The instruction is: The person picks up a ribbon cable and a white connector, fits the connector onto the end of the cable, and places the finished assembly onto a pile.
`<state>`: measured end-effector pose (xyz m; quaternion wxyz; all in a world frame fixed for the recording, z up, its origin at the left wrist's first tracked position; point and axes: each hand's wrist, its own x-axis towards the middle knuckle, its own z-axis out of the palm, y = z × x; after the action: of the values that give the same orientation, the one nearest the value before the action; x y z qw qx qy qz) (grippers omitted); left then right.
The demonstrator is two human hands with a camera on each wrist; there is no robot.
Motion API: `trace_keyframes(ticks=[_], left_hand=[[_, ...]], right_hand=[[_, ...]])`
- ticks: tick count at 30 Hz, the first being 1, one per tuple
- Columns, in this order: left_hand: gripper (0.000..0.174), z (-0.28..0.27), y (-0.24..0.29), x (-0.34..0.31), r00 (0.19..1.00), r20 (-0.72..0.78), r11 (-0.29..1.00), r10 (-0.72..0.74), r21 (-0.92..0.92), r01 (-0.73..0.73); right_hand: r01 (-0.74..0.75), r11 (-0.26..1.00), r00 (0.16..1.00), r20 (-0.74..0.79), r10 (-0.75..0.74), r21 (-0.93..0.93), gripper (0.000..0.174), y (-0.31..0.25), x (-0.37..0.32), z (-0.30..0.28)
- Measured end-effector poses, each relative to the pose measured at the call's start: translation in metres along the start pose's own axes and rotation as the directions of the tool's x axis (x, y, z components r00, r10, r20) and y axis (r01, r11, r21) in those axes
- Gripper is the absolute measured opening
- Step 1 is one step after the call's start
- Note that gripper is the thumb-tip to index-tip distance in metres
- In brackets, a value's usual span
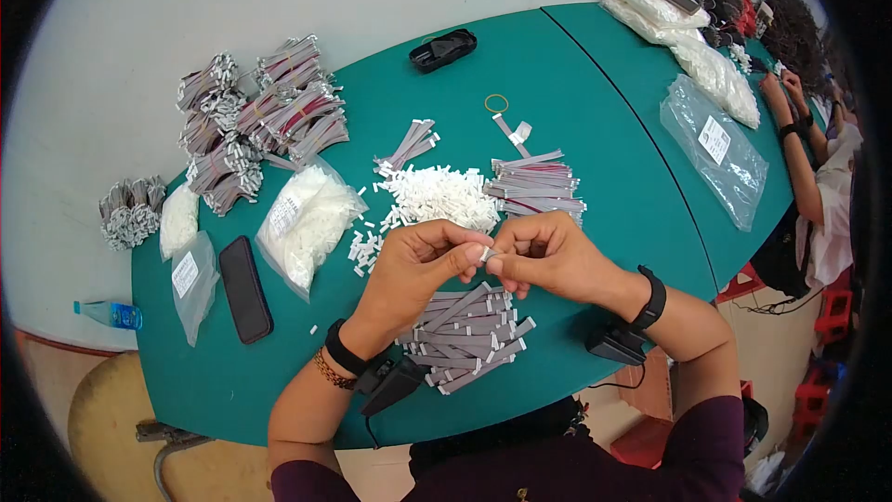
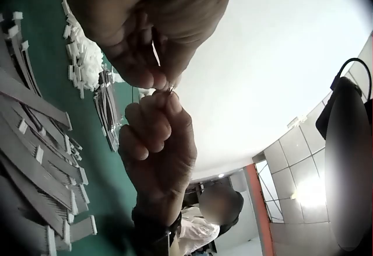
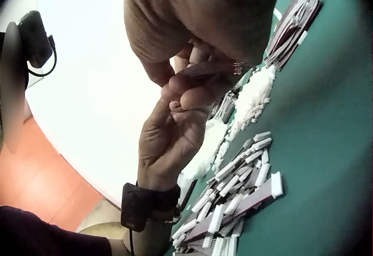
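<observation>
In the head view my left hand and right hand meet fingertip to fingertip over the table. The left thumb and forefinger pinch a small white connector. My right hand grips a short grey ribbon cable, whose bare wire ends stick out past the fingers in the right wrist view. Fingers hide most of the join between the two. Below the hands lies a pile of ribbon cables with white connectors. Just beyond them are a heap of loose white connectors and a stack of ribbon cables.
Left of the hands are a bag of white connectors, a black phone and bundled cables. A black case and a rubber band lie at the back. Another person's arms work at the far right.
</observation>
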<state>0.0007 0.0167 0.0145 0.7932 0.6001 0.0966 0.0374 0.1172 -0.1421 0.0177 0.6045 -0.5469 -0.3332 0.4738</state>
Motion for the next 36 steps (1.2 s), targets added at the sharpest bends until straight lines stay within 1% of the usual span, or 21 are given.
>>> trace_keyframes(ticks=[4,7,14,25,28,32,36], left_hand=[[0.016,-0.0010,-0.0006,0.0003,0.999,0.029,0.996,-0.039,-0.079,0.041],[0.016,-0.0013,-0.0013,0.0006,0.998,0.030,0.994,-0.051,-0.091,0.054],[0.014,-0.0018,-0.0012,0.0003,0.996,0.048,0.992,-0.070,-0.097,0.074],[0.014,-0.0014,0.0001,0.0001,0.995,0.056,0.993,-0.083,-0.083,0.088],[0.018,-0.0015,0.0009,0.0000,0.995,0.069,0.996,-0.076,-0.044,0.079],[0.017,0.0014,-0.0009,-0.0005,0.999,0.028,0.999,-0.034,0.005,0.034],[0.016,0.0065,-0.0019,-0.0022,0.999,-0.014,0.997,0.033,0.076,-0.032]], right_hand=[[-0.008,1.000,1.000,0.020,0.008,0.012,0.013,0.0009,0.0001,-0.0019],[-0.016,1.000,1.000,0.019,0.016,0.007,0.014,0.0004,0.0001,-0.0019],[-0.015,1.000,1.000,-0.007,0.015,0.010,0.013,0.0015,-0.0005,0.0001],[-0.022,1.000,1.000,0.003,0.022,-0.007,0.015,-0.0012,-0.0013,0.0008],[-0.019,1.000,1.000,0.000,0.019,-0.022,0.015,0.0006,-0.0012,0.0006],[-0.023,1.000,0.999,-0.029,0.023,-0.011,0.016,0.0004,-0.0027,0.0013],[-0.019,0.999,0.999,-0.046,0.017,-0.050,0.017,0.0008,-0.0023,0.0009]])
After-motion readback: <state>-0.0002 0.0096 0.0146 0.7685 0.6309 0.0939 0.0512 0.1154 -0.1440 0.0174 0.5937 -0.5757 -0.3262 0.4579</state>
